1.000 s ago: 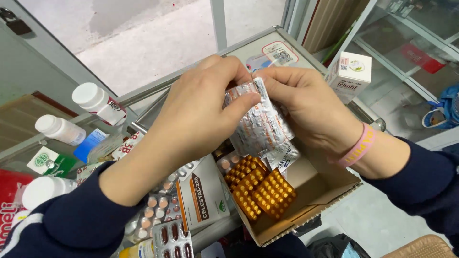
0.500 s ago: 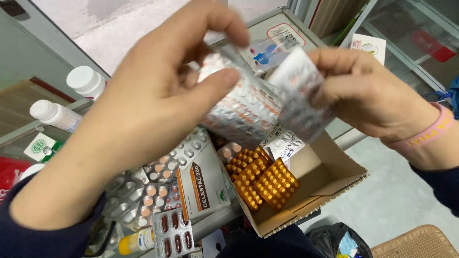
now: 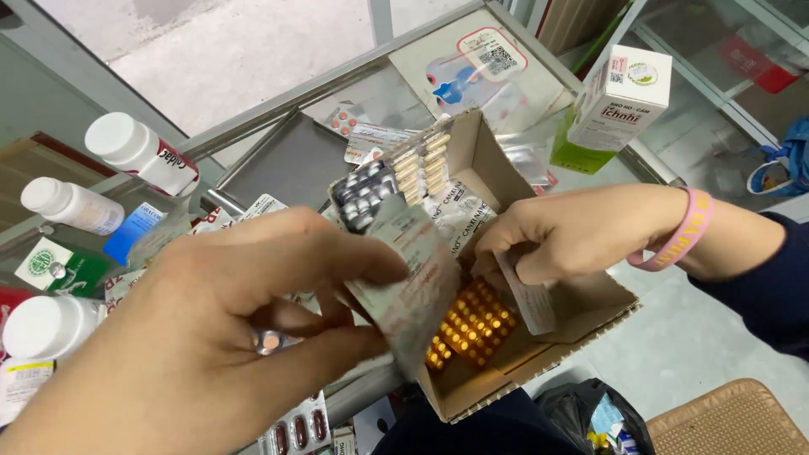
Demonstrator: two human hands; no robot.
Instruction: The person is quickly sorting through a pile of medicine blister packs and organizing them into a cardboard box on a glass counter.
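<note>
Nearest us, our left hand was closed in a pinch on a silver blister strip, thumb above and fingers below; the strip's long axis ran down and to the right, its free end hanging over the cardboard box.

Next, in the box: orange blister packs lying flat, directly under that free end.

Beyond them, our right hand, the nearer of the two to the box, had its fingers pressed together on a narrow paper-backed strip pointing down inside.

Farther back: a dark blister pack, white pill bottles to the left, a white and green carton to the right.
</note>
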